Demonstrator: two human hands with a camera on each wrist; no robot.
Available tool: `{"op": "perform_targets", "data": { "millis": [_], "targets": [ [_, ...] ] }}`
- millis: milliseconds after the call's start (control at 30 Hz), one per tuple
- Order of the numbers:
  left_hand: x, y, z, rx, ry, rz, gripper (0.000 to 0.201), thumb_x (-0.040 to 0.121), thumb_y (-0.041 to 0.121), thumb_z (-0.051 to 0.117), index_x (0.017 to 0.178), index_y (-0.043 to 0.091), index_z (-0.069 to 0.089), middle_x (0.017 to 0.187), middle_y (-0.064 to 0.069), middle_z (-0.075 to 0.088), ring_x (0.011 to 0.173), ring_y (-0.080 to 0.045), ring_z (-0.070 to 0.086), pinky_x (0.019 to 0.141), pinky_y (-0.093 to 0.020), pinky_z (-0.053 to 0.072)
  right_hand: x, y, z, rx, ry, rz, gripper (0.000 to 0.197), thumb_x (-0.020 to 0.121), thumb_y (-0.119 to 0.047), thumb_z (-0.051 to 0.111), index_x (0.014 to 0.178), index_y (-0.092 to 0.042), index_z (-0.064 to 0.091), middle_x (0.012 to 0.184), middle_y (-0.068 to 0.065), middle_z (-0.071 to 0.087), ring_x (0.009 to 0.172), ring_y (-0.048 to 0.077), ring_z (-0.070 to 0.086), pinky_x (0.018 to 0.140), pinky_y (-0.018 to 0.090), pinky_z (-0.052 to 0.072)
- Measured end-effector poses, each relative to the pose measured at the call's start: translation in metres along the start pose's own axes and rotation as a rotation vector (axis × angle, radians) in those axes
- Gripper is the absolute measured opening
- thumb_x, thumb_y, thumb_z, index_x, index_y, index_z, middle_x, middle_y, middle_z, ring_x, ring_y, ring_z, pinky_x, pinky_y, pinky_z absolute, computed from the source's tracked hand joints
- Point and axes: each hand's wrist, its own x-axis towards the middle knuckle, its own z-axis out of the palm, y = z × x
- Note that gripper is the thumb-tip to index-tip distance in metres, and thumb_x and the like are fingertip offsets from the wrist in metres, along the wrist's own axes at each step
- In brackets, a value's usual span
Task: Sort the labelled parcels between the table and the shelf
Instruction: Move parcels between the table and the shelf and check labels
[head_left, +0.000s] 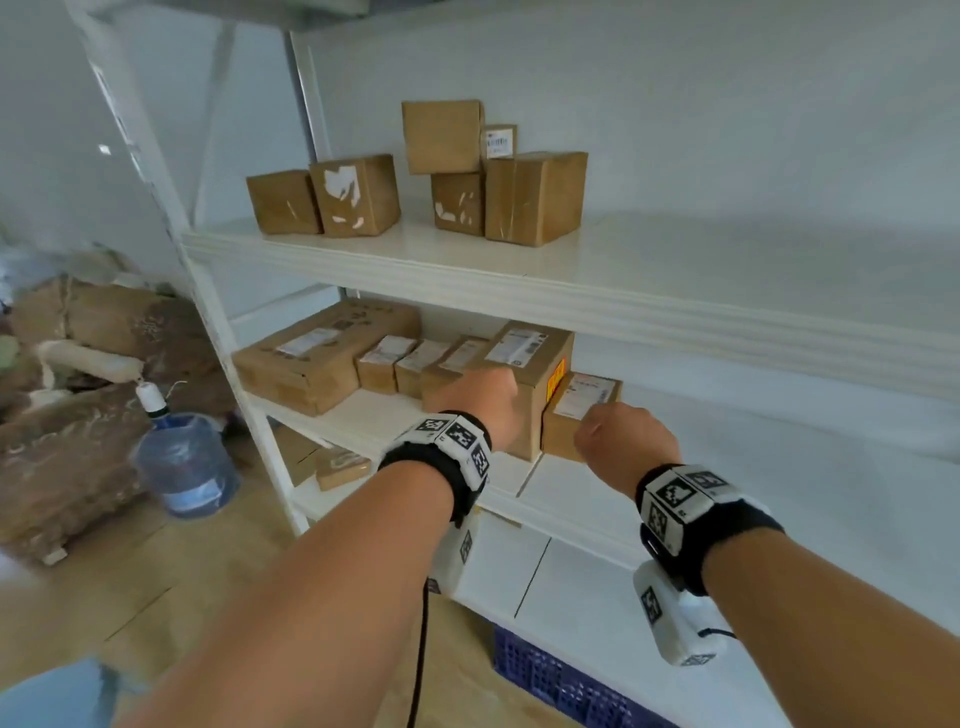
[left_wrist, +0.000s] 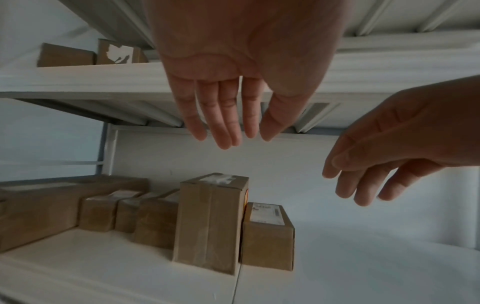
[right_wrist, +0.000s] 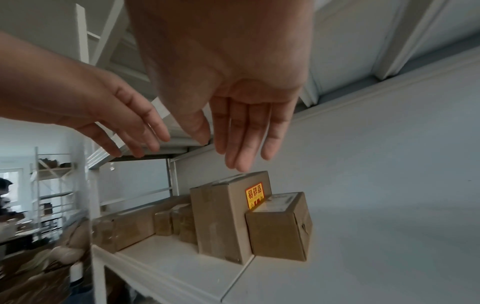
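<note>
A tall brown parcel (head_left: 535, 364) (left_wrist: 210, 224) (right_wrist: 221, 218) with an orange sticker stands on the white middle shelf (head_left: 384, 410). A smaller labelled parcel (head_left: 582, 405) (left_wrist: 267, 236) (right_wrist: 280, 228) sits against its right side. To the left lie a row of small labelled parcels (head_left: 410, 358) and a long flat box (head_left: 311, 358). My left hand (head_left: 478, 400) (left_wrist: 233, 123) (right_wrist: 116, 123) hovers in front of the tall parcel, fingers straight, holding nothing. My right hand (head_left: 623, 436) (left_wrist: 363, 174) (right_wrist: 233, 133) hangs before the smaller parcel, also empty.
Several brown boxes (head_left: 358, 195) (head_left: 519, 192) stand on the upper shelf. The middle shelf's right part (head_left: 779, 467) is bare. Left of the white shelf post (head_left: 208, 312) are a water bottle (head_left: 182, 462) and brown sacks (head_left: 78, 415). A blue crate (head_left: 545, 675) sits under the shelf.
</note>
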Motion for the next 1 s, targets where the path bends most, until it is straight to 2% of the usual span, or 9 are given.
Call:
{"op": "perform_targets", "data": {
  "millis": [67, 200, 333, 533, 667, 767, 833, 900, 1000],
  "targets": [
    [0.011, -0.016, -0.015, -0.013, 0.006, 0.077, 0.025, 0.093, 0.016, 0.05, 0.117, 0.021, 0.058, 0.103, 0.001, 0.064, 0.092, -0.021, 0.061, 0.074, -0.032, 0.048, 0.004, -0.024, -0.002, 0.004, 0.04, 0.072, 0.03, 0.095, -0.023, 0.04, 0.104, -0.018, 0.068, 0.1, 0.005, 0.069, 0.085, 0.026, 0.061, 0.074, 0.031, 0.05],
    [0.029, -0.04, -0.045, -0.06, 0.013, 0.205, 0.028, 0.093, 0.017, 0.055, 0.12, 0.019, 0.061, 0.113, -0.001, 0.066, 0.101, -0.023, 0.063, 0.08, -0.031, 0.049, 0.007, -0.068, -0.016, -0.004, 0.113, 0.156, 0.028, 0.091, -0.021, 0.043, 0.099, -0.021, 0.069, 0.097, 0.003, 0.07, 0.09, 0.026, 0.065, 0.079, 0.033, 0.054],
    [0.046, -0.053, -0.072, -0.074, 0.087, 0.296, 0.023, 0.093, 0.022, 0.055, 0.115, 0.023, 0.06, 0.114, 0.003, 0.064, 0.101, -0.02, 0.06, 0.077, -0.03, 0.047, 0.012, -0.102, -0.035, -0.018, 0.194, 0.193, 0.024, 0.092, -0.026, 0.047, 0.093, -0.019, 0.07, 0.093, 0.001, 0.07, 0.084, 0.024, 0.063, 0.075, 0.031, 0.053],
    [0.085, -0.054, -0.12, -0.102, 0.196, 0.353, 0.024, 0.092, 0.023, 0.056, 0.116, 0.024, 0.059, 0.111, 0.004, 0.063, 0.1, -0.019, 0.06, 0.079, -0.03, 0.046, 0.04, -0.133, -0.079, 0.031, 0.288, 0.205, 0.025, 0.09, -0.028, 0.05, 0.092, -0.016, 0.072, 0.088, 0.002, 0.072, 0.081, 0.02, 0.067, 0.073, 0.029, 0.055],
    [0.117, -0.047, -0.154, -0.093, 0.269, 0.384, 0.02, 0.092, 0.019, 0.055, 0.11, 0.019, 0.063, 0.109, 0.0, 0.066, 0.098, -0.022, 0.062, 0.078, -0.033, 0.051, 0.076, -0.144, -0.112, 0.165, 0.351, 0.173, 0.026, 0.086, -0.029, 0.053, 0.084, -0.013, 0.073, 0.08, 0.003, 0.074, 0.079, 0.019, 0.07, 0.077, 0.035, 0.059],
    [0.146, -0.042, -0.174, -0.141, 0.308, 0.377, 0.025, 0.091, 0.016, 0.057, 0.115, 0.015, 0.063, 0.112, -0.003, 0.066, 0.1, -0.023, 0.063, 0.081, -0.034, 0.053, 0.106, -0.149, -0.139, 0.172, 0.393, 0.151, 0.025, 0.087, -0.03, 0.053, 0.081, -0.015, 0.072, 0.078, 0.002, 0.073, 0.08, 0.019, 0.069, 0.078, 0.034, 0.058],
    [0.169, -0.036, -0.186, -0.171, 0.321, 0.37, 0.027, 0.091, 0.018, 0.058, 0.118, 0.016, 0.059, 0.112, -0.001, 0.063, 0.098, -0.021, 0.062, 0.077, -0.031, 0.052, 0.129, -0.147, -0.155, 0.19, 0.409, 0.149, 0.025, 0.087, -0.03, 0.052, 0.079, -0.015, 0.071, 0.075, 0.002, 0.073, 0.078, 0.018, 0.07, 0.077, 0.035, 0.058],
    [0.192, -0.029, -0.193, -0.186, 0.315, 0.363, 0.029, 0.092, 0.019, 0.056, 0.121, 0.016, 0.057, 0.115, -0.002, 0.06, 0.096, -0.02, 0.061, 0.071, -0.028, 0.049, 0.153, -0.144, -0.168, 0.207, 0.413, 0.157, 0.025, 0.087, -0.03, 0.051, 0.085, -0.014, 0.07, 0.078, 0.002, 0.073, 0.077, 0.02, 0.071, 0.077, 0.038, 0.06],
    [0.219, -0.02, -0.195, -0.219, 0.254, 0.353, 0.044, 0.094, 0.015, 0.054, 0.137, 0.016, 0.046, 0.133, -0.006, 0.051, 0.112, -0.024, 0.056, 0.083, -0.03, 0.049, 0.183, -0.138, -0.179, 0.192, 0.412, 0.167, 0.024, 0.091, -0.028, 0.052, 0.103, -0.012, 0.065, 0.091, 0.006, 0.072, 0.084, 0.024, 0.071, 0.082, 0.04, 0.06]
  ]
}}
